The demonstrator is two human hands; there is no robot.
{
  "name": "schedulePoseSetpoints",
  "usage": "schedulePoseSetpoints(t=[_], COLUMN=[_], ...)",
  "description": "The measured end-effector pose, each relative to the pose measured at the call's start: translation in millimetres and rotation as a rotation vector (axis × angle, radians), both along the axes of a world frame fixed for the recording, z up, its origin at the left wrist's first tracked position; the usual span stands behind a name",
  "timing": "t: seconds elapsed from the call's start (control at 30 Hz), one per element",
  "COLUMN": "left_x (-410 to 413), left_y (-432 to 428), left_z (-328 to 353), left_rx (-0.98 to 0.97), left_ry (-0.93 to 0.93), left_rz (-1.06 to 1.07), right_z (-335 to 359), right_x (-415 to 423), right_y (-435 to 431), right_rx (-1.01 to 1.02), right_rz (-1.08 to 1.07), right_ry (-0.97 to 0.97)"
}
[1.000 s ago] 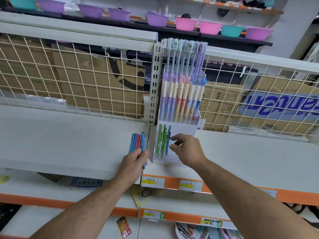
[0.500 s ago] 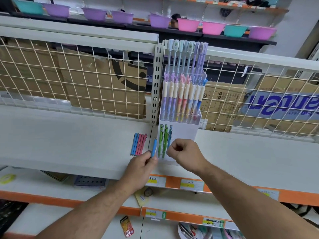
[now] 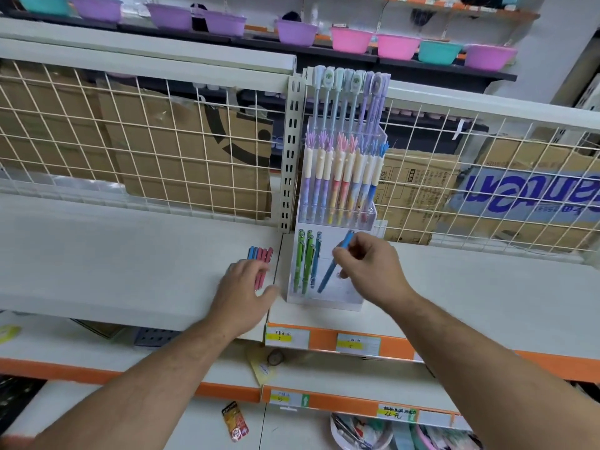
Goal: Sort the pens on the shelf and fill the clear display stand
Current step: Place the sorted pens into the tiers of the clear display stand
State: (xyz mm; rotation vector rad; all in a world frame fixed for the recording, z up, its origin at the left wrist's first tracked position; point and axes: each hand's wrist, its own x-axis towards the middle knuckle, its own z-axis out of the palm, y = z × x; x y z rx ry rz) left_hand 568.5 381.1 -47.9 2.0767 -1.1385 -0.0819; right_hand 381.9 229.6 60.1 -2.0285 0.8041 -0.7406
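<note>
The fingers of the right hand are curled and pinch a blue pen on its upper half. The pen is tilted, with its top toward the upper right and its lower end at the front compartment of the stand. I cannot tell if the tip is already inside. At the left side of this compartment, green pens and one teal pen stand side by side. The higher tiers behind hold pastel pens upright.

The fingers of the left hand are relaxed and a little apart. They rest on the loose pens, blue and pink, which lie together on the shelf just left of the stand. The thumb points toward the stand.

Behind the shelf is a wire grid with cardboard boxes behind it. Far above, coloured bowls stand in a row.
</note>
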Motion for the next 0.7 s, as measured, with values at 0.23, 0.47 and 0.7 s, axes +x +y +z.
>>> schedulePoseSetpoints(t=[0.23, 0.47, 0.7], left_x=[21.7, 20.7, 19.9], left_y=[2.7, 1.9, 1.5], left_z=[-32.6, -34.1, -32.2], left_rx=[0.235, 0.306, 0.311], left_ry=[-0.103, -0.185, -0.190], left_rz=[0.039, 0.019, 0.012], right_z=[-6.1, -12.6, -19.9], right_x=[13.6, 27.4, 33.3], right_y=[-8.3, -5.0, -3.4], right_rx=[-0.130, -0.162, -0.222], right_rz=[-0.075, -0.072, -0.046], right_ry=[0.076, 0.146, 0.308])
